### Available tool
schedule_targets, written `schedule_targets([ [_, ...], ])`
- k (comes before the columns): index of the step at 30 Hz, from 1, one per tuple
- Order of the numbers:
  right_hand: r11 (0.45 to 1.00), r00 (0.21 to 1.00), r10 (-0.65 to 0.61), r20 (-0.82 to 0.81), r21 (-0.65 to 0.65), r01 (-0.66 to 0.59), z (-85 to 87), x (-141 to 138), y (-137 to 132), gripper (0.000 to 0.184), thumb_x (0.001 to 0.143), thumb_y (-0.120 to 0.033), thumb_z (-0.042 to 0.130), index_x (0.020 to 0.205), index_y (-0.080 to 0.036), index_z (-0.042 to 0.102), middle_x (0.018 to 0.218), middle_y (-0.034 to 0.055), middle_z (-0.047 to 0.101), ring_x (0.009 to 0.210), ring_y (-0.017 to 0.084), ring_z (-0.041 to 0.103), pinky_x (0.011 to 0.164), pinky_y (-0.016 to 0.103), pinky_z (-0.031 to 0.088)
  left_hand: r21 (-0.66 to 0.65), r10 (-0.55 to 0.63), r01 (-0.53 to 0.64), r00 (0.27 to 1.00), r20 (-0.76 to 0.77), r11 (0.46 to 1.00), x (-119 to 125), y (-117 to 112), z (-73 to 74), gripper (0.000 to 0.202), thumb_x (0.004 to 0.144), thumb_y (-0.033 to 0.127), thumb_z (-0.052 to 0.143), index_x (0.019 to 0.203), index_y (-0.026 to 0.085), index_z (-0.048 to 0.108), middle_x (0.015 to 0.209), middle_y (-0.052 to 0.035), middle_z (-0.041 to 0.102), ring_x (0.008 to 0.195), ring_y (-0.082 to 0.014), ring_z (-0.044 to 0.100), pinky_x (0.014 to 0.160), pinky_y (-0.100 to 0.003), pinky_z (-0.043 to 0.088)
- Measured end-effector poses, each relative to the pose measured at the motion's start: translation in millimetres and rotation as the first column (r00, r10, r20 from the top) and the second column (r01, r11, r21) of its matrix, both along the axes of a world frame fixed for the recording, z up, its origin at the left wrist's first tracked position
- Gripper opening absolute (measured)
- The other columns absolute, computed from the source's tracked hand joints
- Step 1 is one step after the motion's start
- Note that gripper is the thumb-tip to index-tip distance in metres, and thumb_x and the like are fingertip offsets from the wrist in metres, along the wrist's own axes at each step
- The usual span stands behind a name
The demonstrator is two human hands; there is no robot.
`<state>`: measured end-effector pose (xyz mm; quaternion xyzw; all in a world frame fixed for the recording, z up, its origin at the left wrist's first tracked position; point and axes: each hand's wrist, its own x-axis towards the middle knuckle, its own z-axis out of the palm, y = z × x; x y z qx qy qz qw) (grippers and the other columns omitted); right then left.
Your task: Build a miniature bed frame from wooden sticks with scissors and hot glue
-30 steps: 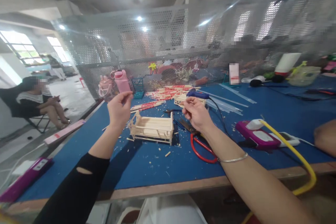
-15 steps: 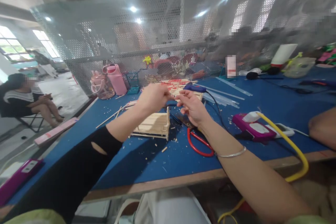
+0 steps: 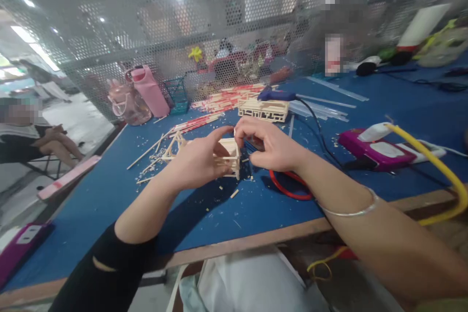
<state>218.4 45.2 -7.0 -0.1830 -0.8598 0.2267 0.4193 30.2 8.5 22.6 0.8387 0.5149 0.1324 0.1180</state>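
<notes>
A small bed-like frame of pale wooden sticks (image 3: 230, 155) stands on the blue table (image 3: 109, 190). My left hand (image 3: 199, 161) covers its left part, thumb and forefinger curled and pinched near the frame's top edge. My right hand (image 3: 268, 145) is just right of it, its fingers bent and pinched at the same top corner. Whatever small piece sits between the fingertips is too small to make out. A silver bangle (image 3: 351, 212) circles my right wrist.
Red-handled scissors (image 3: 288, 187) lie under my right hand. Behind are a second stick frame (image 3: 263, 108), a blue glue gun (image 3: 278, 95), loose sticks (image 3: 226, 102), a pink bottle (image 3: 148, 90). A magenta power strip (image 3: 376, 148) with yellow hose (image 3: 435, 165) lies right. A person sits far left (image 3: 32, 136).
Both hands came down from in front of me onto the stick frame and met at its top corner. The view tilted down and closer to the table.
</notes>
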Motion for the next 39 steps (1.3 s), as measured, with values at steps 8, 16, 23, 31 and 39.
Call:
schedule_targets([
  [8, 0.999, 0.969, -0.033, 0.246, 0.003, 0.034, 1.1, 2.4, -0.9, 0.02, 0.061, -0.014, 0.054, 0.08, -0.018, 0.051, 0.076, 0.0001, 0.05, 0.068, 0.013, 0.042, 0.064, 0.027, 0.033, 0.024, -0.039, 0.037, 0.994, 0.103, 0.999, 0.7, -3.9, -4.0, 0.086, 0.07, 0.022, 0.064, 0.145, 0.028, 0.022, 0.099, -0.0013, 0.072, 0.091, -0.0221, 0.068, 0.076, -0.031, 0.051],
  [16, 0.99, 0.963, -0.005, 0.271, -0.136, 0.043, 2.0, 3.8, 3.7, 0.011, 0.071, -0.014, 0.051, 0.081, -0.016, 0.055, 0.072, 0.0001, 0.053, 0.062, 0.011, 0.044, 0.059, 0.025, 0.034, 0.026, -0.067, 0.064, 0.985, 0.157, 0.998, 3.5, 1.9, -10.0, 0.085, 0.071, 0.017, 0.062, 0.145, 0.028, 0.023, 0.093, -0.0022, 0.073, 0.084, -0.0211, 0.07, 0.068, -0.028, 0.052],
  [23, 0.987, 0.958, -0.028, 0.286, -0.144, 0.072, 3.1, 4.5, 1.8, 0.014, 0.07, -0.014, 0.052, 0.082, -0.015, 0.058, 0.073, 0.0012, 0.055, 0.063, 0.012, 0.047, 0.059, 0.025, 0.036, 0.058, -0.054, 0.048, 0.992, 0.111, 0.997, 3.6, 1.9, -6.9, 0.088, 0.071, 0.02, 0.065, 0.146, 0.029, 0.019, 0.086, 0.0008, 0.074, 0.082, -0.02, 0.069, 0.067, -0.026, 0.051],
  [31, 0.994, 0.978, -0.029, 0.208, -0.1, 0.051, -2.5, -1.9, 2.7, 0.027, 0.064, -0.007, 0.046, 0.086, -0.016, 0.058, 0.074, 0.0005, 0.056, 0.067, 0.012, 0.049, 0.063, 0.024, 0.037, 0.21, 0.009, 0.009, 0.997, -0.082, 0.978, -1.3, -11.5, -5.1, 0.079, 0.072, 0.023, 0.064, 0.142, 0.03, 0.029, 0.106, -0.0003, 0.071, 0.1, -0.0238, 0.065, 0.081, -0.034, 0.049],
  [39, 0.993, 0.978, -0.057, 0.202, -0.09, 0.077, -6.1, -5.5, -1.9, 0.028, 0.062, -0.016, 0.053, 0.089, -0.015, 0.056, 0.072, -0.001, 0.051, 0.062, 0.011, 0.043, 0.059, 0.024, 0.034, 0.179, 0.024, -0.008, 0.996, -0.09, 0.984, -4.8, -9.7, -8.6, 0.081, 0.074, 0.019, 0.055, 0.146, 0.024, 0.018, 0.096, -0.0009, 0.073, 0.093, -0.0208, 0.067, 0.076, -0.03, 0.047],
])
